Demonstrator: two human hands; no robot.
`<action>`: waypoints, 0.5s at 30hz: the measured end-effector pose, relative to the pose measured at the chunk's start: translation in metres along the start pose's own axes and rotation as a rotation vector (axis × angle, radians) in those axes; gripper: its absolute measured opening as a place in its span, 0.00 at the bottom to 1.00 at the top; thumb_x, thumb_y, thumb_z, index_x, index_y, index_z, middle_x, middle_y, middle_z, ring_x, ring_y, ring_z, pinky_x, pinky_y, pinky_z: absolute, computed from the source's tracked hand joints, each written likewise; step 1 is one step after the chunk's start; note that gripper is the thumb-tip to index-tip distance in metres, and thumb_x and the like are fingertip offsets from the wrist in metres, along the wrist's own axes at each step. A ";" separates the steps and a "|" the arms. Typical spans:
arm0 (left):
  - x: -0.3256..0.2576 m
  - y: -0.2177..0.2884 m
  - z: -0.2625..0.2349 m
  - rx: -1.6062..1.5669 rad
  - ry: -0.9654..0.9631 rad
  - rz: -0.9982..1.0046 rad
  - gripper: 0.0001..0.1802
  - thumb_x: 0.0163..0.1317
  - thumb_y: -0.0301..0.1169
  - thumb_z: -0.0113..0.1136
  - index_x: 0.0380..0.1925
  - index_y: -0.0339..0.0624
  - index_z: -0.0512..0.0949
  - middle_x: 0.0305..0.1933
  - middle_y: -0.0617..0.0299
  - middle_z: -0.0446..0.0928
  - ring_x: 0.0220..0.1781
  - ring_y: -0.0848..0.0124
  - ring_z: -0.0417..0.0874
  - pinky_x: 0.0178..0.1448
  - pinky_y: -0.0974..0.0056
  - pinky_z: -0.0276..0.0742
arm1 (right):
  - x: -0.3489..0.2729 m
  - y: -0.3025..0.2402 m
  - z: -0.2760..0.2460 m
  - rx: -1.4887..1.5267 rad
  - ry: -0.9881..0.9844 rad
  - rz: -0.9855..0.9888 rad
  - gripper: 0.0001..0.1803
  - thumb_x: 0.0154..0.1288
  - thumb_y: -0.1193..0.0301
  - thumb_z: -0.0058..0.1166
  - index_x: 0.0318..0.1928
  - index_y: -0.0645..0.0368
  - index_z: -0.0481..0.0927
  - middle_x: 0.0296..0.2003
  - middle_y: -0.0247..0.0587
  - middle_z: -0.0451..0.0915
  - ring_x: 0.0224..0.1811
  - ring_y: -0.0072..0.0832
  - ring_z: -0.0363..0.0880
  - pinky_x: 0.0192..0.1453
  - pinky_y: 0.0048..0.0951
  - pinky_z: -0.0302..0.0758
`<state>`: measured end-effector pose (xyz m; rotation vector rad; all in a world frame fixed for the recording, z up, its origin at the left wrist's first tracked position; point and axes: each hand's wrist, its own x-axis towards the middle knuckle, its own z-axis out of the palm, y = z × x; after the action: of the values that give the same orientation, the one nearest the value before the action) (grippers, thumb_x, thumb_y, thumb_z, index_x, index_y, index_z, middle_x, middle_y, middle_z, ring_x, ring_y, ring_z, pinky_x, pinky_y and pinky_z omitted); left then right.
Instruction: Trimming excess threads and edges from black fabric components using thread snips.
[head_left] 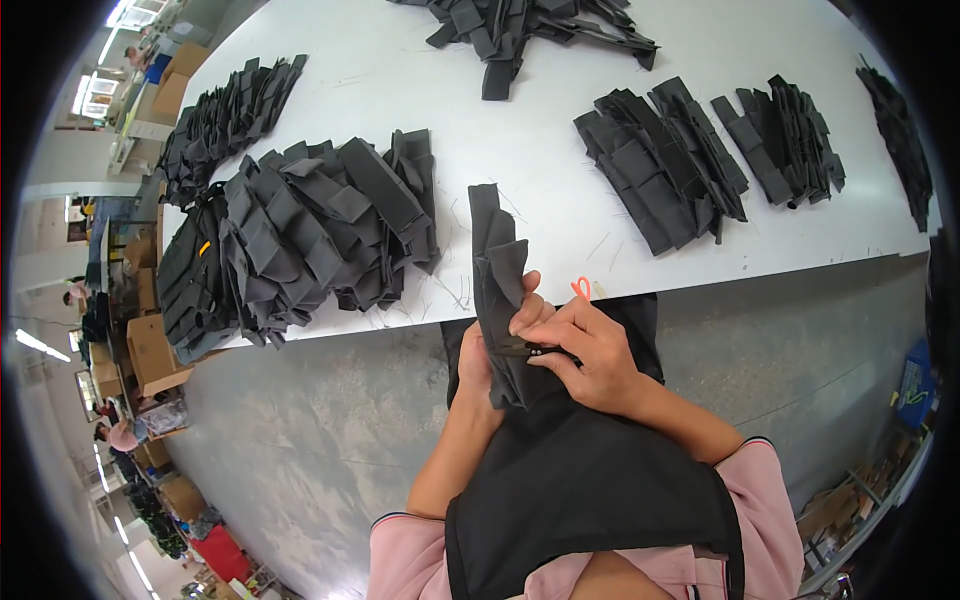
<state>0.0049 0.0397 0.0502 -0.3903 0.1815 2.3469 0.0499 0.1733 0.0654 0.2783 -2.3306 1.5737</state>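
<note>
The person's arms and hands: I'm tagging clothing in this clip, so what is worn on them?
Both hands, left and right, are bare, with no gloves. The forearms are bare too. Short pink sleeves with a dark trim at the cuff end near the elbows. A black apron covers the front.

- The white tabletop (400,90) fills the upper half, its near edge running from nine o'clock to three o'clock.
- A large heap of dark grey fabric pieces (300,235) lies at ten o'clock, overlapping like shingles.
- Behind it, toward eleven o'clock, a second dark stack (225,120) follows the tabletop's left rim.
- A loose black pile (530,30) sits at twelve o'clock.
- Two fanned rows of black pieces (660,165) and (785,140) lie at one to two o'clock, just beside each other.
- Another dark stack (900,140) lies at the far right rim.
- A grey floor (300,440) spreads below.
- Cardboard boxes (150,350) stand at nine o'clock.
</note>
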 end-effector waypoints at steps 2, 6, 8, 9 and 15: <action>-0.002 -0.002 0.005 0.015 0.011 -0.006 0.19 0.64 0.28 0.39 0.52 0.30 0.68 0.24 0.65 0.64 0.29 0.73 0.64 0.37 0.71 0.66 | 0.001 -0.001 0.001 -0.011 0.015 -0.036 0.17 0.42 0.80 0.63 0.37 0.57 0.79 0.30 0.33 0.75 0.29 0.31 0.76 0.31 0.28 0.71; 0.000 -0.004 0.007 0.013 0.012 -0.006 0.19 0.64 0.28 0.39 0.52 0.30 0.67 0.24 0.65 0.64 0.29 0.73 0.64 0.36 0.72 0.65 | 0.003 -0.001 0.001 -0.065 0.033 -0.134 0.17 0.40 0.80 0.65 0.36 0.58 0.81 0.25 0.34 0.73 0.26 0.31 0.73 0.29 0.28 0.70; 0.000 -0.003 0.006 -0.002 0.004 -0.015 0.19 0.64 0.28 0.39 0.53 0.30 0.67 0.24 0.65 0.64 0.29 0.73 0.64 0.36 0.72 0.65 | 0.002 -0.001 0.002 -0.107 0.031 -0.150 0.16 0.40 0.80 0.64 0.35 0.57 0.81 0.25 0.34 0.73 0.25 0.31 0.72 0.29 0.28 0.69; 0.000 -0.004 0.005 -0.003 0.000 -0.019 0.19 0.64 0.28 0.39 0.53 0.30 0.67 0.24 0.65 0.64 0.29 0.73 0.64 0.37 0.72 0.66 | 0.001 -0.001 0.002 -0.152 0.030 -0.165 0.16 0.40 0.80 0.64 0.35 0.57 0.81 0.25 0.34 0.73 0.25 0.31 0.72 0.29 0.28 0.69; 0.001 -0.005 -0.001 -0.019 -0.002 -0.012 0.19 0.64 0.28 0.40 0.53 0.30 0.67 0.24 0.65 0.64 0.29 0.72 0.64 0.37 0.72 0.66 | -0.004 -0.005 0.001 0.019 0.076 0.014 0.16 0.41 0.82 0.64 0.35 0.59 0.81 0.26 0.36 0.73 0.24 0.32 0.72 0.31 0.27 0.70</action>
<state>0.0079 0.0432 0.0493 -0.3976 0.1555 2.3389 0.0546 0.1708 0.0678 0.2032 -2.2661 1.5848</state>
